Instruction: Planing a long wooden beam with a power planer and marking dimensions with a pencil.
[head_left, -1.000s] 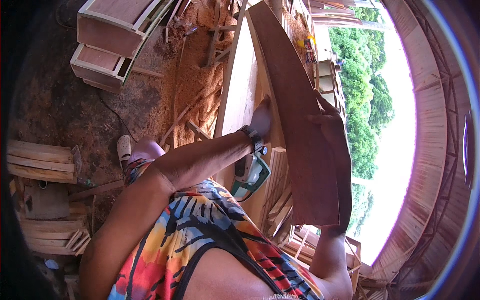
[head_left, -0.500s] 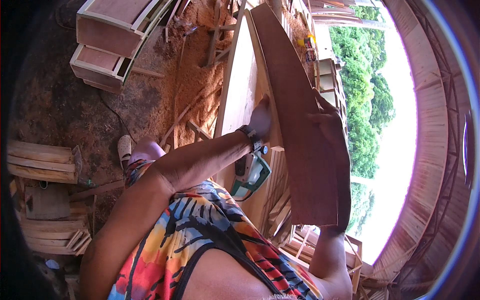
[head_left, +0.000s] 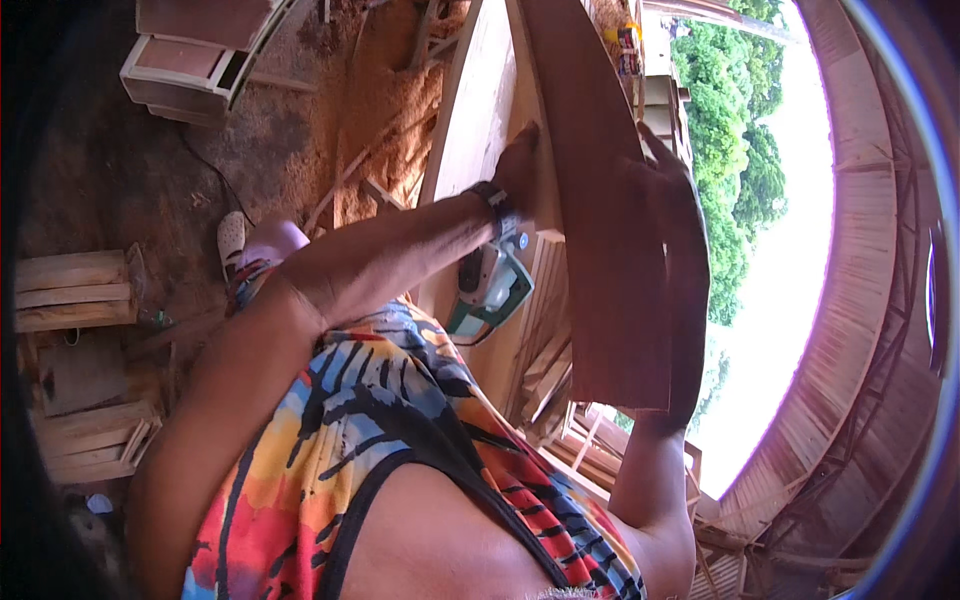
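Note:
I hold a long dark brown board [head_left: 610, 290] with a curved side, upright beside a pale plank [head_left: 465, 120]. My left hand [head_left: 513, 165], with a black watch at its wrist, is closed on a pale wooden piece [head_left: 530, 90] along the dark board's left side; its fingertips are partly hidden. My right hand [head_left: 660, 175] grips the dark board at its right edge, fingers curled on it. Below my left wrist lies a green and grey power tool [head_left: 490, 300], resting on pale wood.
Wooden drawer-like boxes [head_left: 185, 75] stand at upper left on a sawdust-strewn floor [head_left: 280, 150], crossed by a black cable [head_left: 215, 180]. Stacked wood pieces [head_left: 75, 290] lie at left, more timber [head_left: 545, 370] below the board. Yellow containers [head_left: 625, 45] sit at back; trees show beyond the open side.
The whole scene, with both hands and the board, sits higher in the picture than before, as if the camera has shifted. Both hands keep their hold.

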